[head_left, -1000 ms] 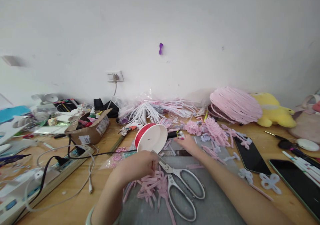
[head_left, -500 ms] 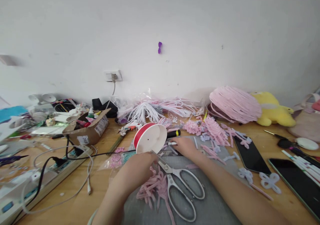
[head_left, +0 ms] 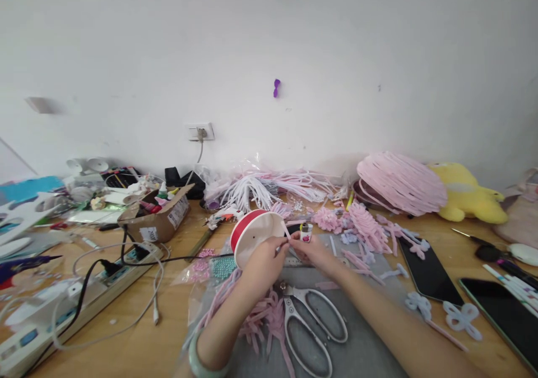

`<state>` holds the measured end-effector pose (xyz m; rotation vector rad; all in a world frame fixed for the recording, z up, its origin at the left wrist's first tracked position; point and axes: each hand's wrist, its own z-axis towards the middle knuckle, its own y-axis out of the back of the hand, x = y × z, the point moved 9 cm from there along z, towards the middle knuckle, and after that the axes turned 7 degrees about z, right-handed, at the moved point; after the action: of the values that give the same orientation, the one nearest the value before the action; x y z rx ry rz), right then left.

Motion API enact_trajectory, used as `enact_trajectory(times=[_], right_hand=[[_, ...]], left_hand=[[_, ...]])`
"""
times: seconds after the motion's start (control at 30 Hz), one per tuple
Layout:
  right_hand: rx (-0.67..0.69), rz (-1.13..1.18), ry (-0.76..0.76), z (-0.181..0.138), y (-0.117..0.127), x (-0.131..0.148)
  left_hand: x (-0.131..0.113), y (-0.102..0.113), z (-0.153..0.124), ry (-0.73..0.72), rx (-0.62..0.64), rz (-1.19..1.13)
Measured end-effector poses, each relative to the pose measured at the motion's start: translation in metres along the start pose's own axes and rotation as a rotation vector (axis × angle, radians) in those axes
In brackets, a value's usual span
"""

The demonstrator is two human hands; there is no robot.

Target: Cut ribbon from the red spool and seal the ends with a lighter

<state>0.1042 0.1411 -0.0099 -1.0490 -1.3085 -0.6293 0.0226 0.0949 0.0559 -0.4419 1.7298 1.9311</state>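
— Red-and-white spool [head_left: 257,237], one only, standing on edge on the desk [head_left: 138,339], just behind the grey mat [head_left: 365,344].

— And the hands?

— Two, both up at the spool's right rim. Left hand [head_left: 264,264] with grip pinched on a thin white strand [head_left: 286,232] coming off the spool. Right hand [head_left: 313,250] touching the left fingertips, holding one small bottle [head_left: 306,232]; grip clenched around it.

— Nearby?

— One pair of scissors [head_left: 311,327] lying flat on the mat, blades closed, right beside a loose pile of pink strips [head_left: 260,319]. Two dark phones [head_left: 428,266] at right, screen-up. One yellow plush toy [head_left: 468,194] beside one pink bundle [head_left: 399,182]. One cardboard box [head_left: 162,221] and one power strip [head_left: 79,299] at left.
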Motion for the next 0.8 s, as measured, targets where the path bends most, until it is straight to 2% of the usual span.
enact_trajectory(times=[0.13,0.3,0.43,0.5,0.63,0.8], right_hand=[[-0.008,0.057,0.024,-0.002,-0.005,-0.001],[0.045,-0.008,0.045,-0.004,-0.010,-0.002],[0.110,0.257,-0.053,-0.003,-0.014,-0.010],[0.110,0.344,-0.097,0.000,-0.013,-0.015],[0.000,0.354,-0.101,0.004,-0.003,-0.018],[0.046,0.459,-0.153,-0.002,-0.010,-0.016]], left_hand=[[0.006,0.006,0.001,0.044,-0.104,-0.124],[0.019,0.004,0.004,0.108,-0.110,-0.186],[0.028,0.004,0.007,0.140,-0.149,-0.294],[0.029,-0.002,0.008,0.160,-0.113,-0.404],[0.030,-0.018,0.010,0.190,-0.014,-0.594],[0.032,-0.029,0.011,0.192,0.047,-0.689]])
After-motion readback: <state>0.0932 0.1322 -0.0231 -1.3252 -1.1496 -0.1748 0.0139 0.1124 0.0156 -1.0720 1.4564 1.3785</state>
